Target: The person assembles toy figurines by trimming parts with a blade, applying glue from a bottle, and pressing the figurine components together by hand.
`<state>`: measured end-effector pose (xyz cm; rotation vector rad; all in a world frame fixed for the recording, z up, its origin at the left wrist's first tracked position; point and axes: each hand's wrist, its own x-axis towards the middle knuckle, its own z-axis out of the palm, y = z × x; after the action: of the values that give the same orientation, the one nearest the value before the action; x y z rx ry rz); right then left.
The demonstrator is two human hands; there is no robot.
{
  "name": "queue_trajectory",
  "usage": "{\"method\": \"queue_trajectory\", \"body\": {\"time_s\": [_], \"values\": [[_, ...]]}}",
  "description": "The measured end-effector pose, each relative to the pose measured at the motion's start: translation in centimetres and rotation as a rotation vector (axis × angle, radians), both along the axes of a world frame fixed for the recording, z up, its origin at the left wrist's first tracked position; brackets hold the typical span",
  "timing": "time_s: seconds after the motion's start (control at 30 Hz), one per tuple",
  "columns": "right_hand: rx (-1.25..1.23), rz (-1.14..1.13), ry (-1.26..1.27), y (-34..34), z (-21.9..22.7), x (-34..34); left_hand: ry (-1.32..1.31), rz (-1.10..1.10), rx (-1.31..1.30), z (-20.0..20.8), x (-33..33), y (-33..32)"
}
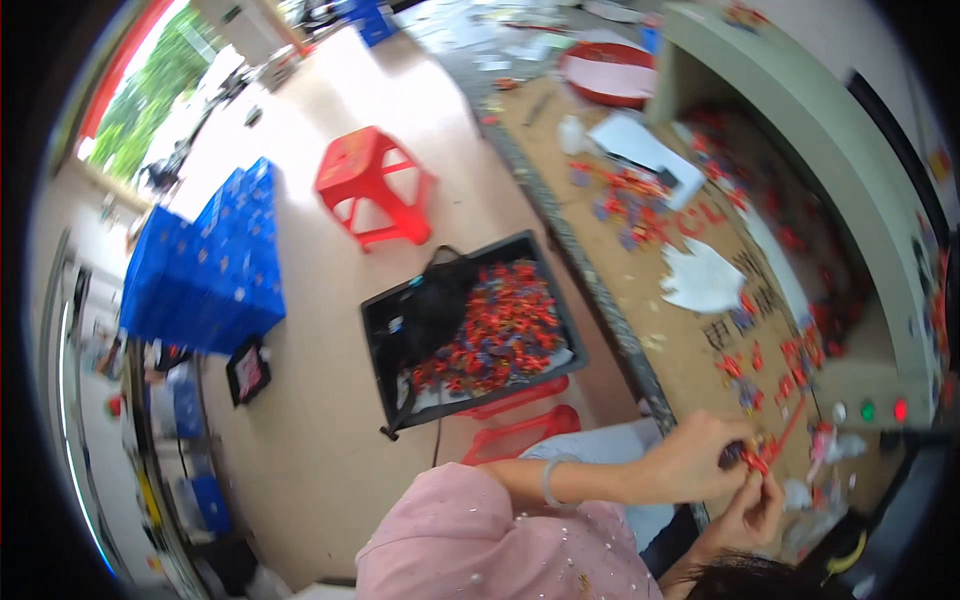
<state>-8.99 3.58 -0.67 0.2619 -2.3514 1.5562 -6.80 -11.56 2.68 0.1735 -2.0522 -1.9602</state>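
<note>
At the cardboard-covered bench my left hand (700, 455), with a bracelet on its wrist, is closed round a few small shiny wrapped pieces (757, 460), red, gold and dark purple. They look like twist-wrapped candies. Just below it, the fingertips of my right hand (757, 508) pinch the lower end of a red piece, close against the left hand. A thin red strip (790, 428) rises from beside the pieces. Loose wrapped pieces (742, 390) lie on the cardboard (650, 300) beyond my hands. My palms hide part of what is held.
A black crate (583, 362) full of wrapped pieces, with a black bag (435, 310) on top, stands left of the bench. Beyond are a red stool (365, 165) and blue crates (235, 250). A pale green machine housing (850, 150) with coloured buttons borders the bench's right.
</note>
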Motion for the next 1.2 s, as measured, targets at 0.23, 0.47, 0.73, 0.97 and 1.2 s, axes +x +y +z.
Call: {"method": "queue_trajectory", "body": {"time_s": [0.23,0.47,0.73,0.97,1.2], "values": [[0.037,0.003,0.219,0.6,1.5,-1.7,-0.021,-0.227,0.049,-1.9,-2.4,1.7],[0.027,-0.003,0.241,3.6,1.1,-1.2,-0.124,-0.242,0.056,-3.1,-2.7,4.4],[0.012,-0.024,0.208,3.8,0.0,-0.6,-0.195,-0.262,0.094,-3.0,-2.4,4.7],[0.006,-0.007,0.211,3.4,0.0,-0.8,-0.213,-0.242,0.161,-3.8,-2.5,4.3],[-0.026,-0.024,-0.037,3.9,-0.2,-1.4,-0.342,-0.321,0.407,-5.9,-3.3,4.7]]}}
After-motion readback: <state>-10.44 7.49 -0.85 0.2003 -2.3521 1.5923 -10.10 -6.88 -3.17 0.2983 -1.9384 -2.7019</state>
